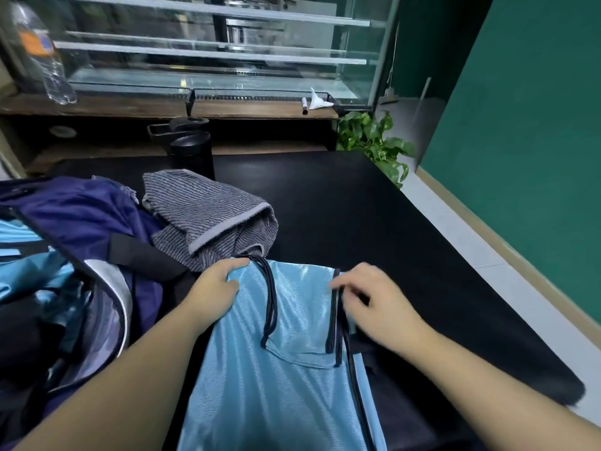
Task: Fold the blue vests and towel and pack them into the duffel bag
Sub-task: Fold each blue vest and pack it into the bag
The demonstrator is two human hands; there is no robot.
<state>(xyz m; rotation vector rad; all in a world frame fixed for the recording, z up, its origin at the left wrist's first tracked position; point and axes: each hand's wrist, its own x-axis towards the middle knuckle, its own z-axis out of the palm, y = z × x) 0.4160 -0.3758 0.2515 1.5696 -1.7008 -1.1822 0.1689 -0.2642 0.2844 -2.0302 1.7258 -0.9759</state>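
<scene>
A light blue mesh vest [286,379] with dark trim lies flat on the black table, its shoulder straps pointing away from me. My left hand [216,286] grips the left strap's top corner. My right hand [374,297] pinches the dark-edged right strap near its top. A grey striped towel [208,216] lies crumpled behind the vest. The navy duffel bag [87,219] sits open at the left, with more light blue fabric [29,271] showing inside it.
A black bottle [192,151] stands behind the towel. A plastic water bottle [42,56], a marker [304,105] and a crumpled tissue [317,99] are on the wooden shelf at the back. A potted plant [374,138] stands off the black table's [374,216] far right corner.
</scene>
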